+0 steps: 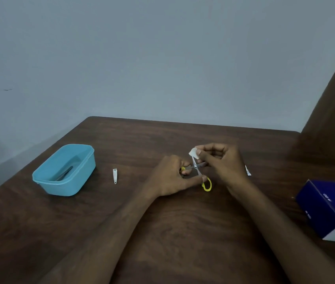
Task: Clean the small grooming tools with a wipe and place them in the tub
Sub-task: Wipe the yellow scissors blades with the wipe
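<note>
1. Dark brown wood-grain table (183, 232), set against a wall.
2. Blue tub (64, 171) on its left part.
3. Nail clipper (114, 176) lying flat, right of the tub.
4. Dark blue box (330, 210) at the right edge.

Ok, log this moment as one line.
left hand holds scissors | right hand wipes blade with wipe | nail clipper waiting | tub left

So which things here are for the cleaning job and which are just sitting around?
For the job: scissors, wipe, nail clipper, blue tub, a dark tool already inside it.
Just lying about: blue box, small white item behind the right hand.
</note>
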Demonstrator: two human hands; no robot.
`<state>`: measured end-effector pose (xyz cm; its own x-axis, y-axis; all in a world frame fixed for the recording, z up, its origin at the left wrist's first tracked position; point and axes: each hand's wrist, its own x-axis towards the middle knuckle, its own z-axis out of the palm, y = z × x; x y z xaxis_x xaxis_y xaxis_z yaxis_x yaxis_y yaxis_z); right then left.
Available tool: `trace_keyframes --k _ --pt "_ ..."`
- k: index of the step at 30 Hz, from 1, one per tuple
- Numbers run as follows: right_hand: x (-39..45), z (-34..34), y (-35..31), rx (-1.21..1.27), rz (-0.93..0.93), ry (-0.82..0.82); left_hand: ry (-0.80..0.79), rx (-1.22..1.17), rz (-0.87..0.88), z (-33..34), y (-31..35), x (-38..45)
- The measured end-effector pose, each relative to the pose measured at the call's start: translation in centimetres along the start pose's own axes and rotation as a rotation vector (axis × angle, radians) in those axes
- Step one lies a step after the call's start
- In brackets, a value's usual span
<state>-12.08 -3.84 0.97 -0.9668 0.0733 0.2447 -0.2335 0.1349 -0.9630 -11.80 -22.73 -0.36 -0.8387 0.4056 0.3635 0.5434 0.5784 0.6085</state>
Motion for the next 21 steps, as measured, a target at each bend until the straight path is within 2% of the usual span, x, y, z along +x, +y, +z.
trace_keyframes --k 4,8,12,18,21 --pt "-0.3 -0.5 -0.4 0.141 0.036 -0.044 0.002 -0.020 -0.002 -0.1 0.0 -0.2" --pt "-0.7 -0.7 -0.4 0.069 0.029 -0.154 -0.001 -0.019 0.010 -0.2 0.0 -0.1" --pt "-1.1 -0.7 0.0 -0.057 -0.067 -0.199 -0.001 -0.009 -0.024 -0.1 -0.1 0.0" --pt "-1.4 0.4 0.5 0.163 -0.047 -0.106 -0.013 -0.036 -0.037 0.3 -0.1 -0.2" --pt "-1.1 0.8 -0.3 0.318 -0.045 0.044 -0.012 -0.056 -0.033 0.0 0.1 -0.1"
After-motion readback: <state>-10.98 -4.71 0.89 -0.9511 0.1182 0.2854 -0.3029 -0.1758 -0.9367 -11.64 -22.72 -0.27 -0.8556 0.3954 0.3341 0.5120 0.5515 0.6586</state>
